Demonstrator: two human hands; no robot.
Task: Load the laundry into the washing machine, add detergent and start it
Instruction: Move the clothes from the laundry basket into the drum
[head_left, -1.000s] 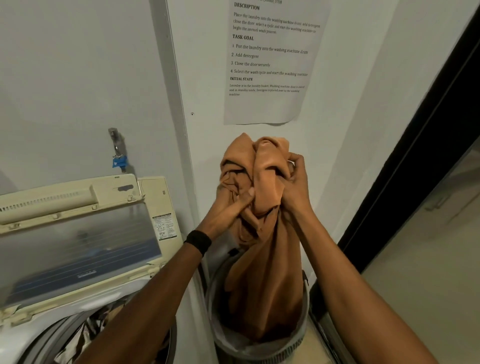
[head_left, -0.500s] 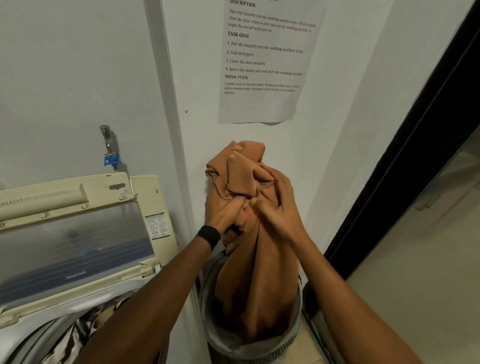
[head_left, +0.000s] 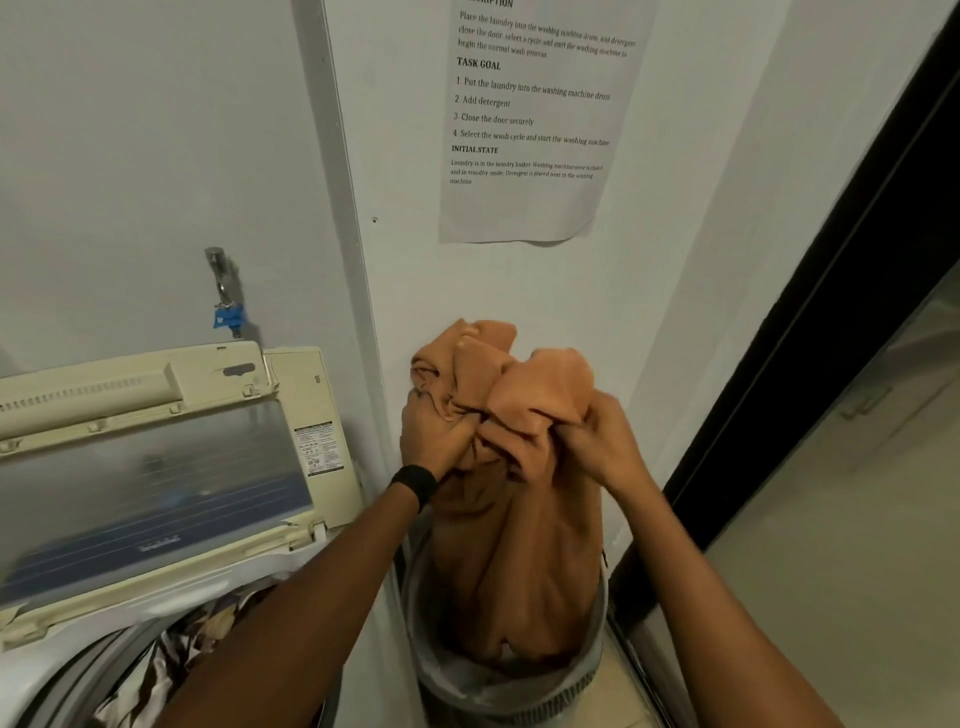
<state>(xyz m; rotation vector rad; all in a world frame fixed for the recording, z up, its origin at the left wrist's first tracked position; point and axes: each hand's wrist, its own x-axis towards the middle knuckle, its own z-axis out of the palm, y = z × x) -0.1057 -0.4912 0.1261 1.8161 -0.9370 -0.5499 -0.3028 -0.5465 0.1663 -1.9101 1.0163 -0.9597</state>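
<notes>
Printed instruction sheet (head_left: 530, 119) on white wall (head_left: 130, 130), metal tap (head_left: 221, 280) with blue tag (head_left: 228, 316), dark door frame (head_left: 831, 291)

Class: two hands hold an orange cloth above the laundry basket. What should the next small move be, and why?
Probably lift the orange cloth higher. The left hand and right hand both grip its bunched top, but its lower end hangs inside the basket, so it likely must clear the rim before swinging left to the open washing machine.
</notes>
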